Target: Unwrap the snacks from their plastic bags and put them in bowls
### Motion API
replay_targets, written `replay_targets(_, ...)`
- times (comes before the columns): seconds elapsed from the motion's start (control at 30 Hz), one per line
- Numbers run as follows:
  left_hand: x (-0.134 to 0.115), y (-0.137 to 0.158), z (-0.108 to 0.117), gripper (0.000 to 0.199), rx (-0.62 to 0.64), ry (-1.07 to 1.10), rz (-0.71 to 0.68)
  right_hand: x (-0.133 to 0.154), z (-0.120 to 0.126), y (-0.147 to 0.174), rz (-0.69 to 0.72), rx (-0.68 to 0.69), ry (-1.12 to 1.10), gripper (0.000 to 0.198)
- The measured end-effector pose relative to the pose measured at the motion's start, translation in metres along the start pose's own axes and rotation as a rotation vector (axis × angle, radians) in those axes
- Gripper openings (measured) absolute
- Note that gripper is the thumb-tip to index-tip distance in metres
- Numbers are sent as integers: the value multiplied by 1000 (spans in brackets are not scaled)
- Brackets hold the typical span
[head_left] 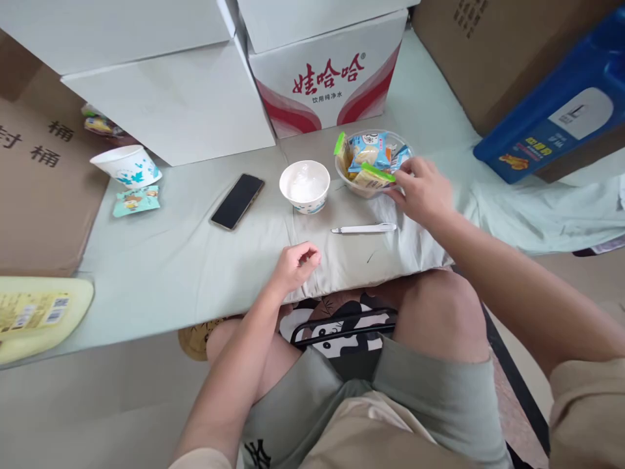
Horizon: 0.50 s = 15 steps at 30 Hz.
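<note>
My right hand (424, 192) is closed at the near right rim of a clear plastic bowl (364, 191), thumb on the outside and fingers at the edge. Wrapped snacks fill the bowl: a blue packet (368, 153) on top and a yellow packet with a green edge (374, 177) by my fingertips. My left hand (295, 266) rests loosely curled near the table's front edge, with nothing visible in it. Between the hands lies a white pen-shaped utility knife (365, 228). Left of the bowl stands a white paper bowl (305, 189) with crumpled clear plastic inside.
A phone (237, 201) lies on the cloth-covered table (185, 260). Farther left, a paper bowl (127, 166) leans over a teal packet (137, 201). White cartons (332, 85) stand behind. A blue jug (551, 111) is at right, a yellow bottle (43, 316) at left.
</note>
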<state>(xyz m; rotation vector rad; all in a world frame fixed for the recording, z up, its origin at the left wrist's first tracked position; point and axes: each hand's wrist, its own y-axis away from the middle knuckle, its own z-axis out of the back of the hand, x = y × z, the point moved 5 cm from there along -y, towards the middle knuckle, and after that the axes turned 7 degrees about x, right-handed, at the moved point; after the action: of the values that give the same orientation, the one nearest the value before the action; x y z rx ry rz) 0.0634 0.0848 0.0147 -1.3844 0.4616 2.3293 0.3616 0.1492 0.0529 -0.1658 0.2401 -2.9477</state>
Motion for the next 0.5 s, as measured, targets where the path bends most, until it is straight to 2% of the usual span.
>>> replay_targets(0.13, -1, -5, 1, 34, -48, -43, 6, -49, 11, 0, -136, 27, 15, 26)
replay_targets(0.27, -4, -12, 0, 32, -65, -127, -1, -92, 25, -24, -285, 26, 40, 18)
replay_targets(0.4, -9, -15, -1, 29, -39, -177, -2, -107, 34, -43, -460, -61, -2, 34)
replay_targets(0.5, -9, -16, 0, 29, -12, -175, 1, -103, 20, -45, -486, 33, -75, 22)
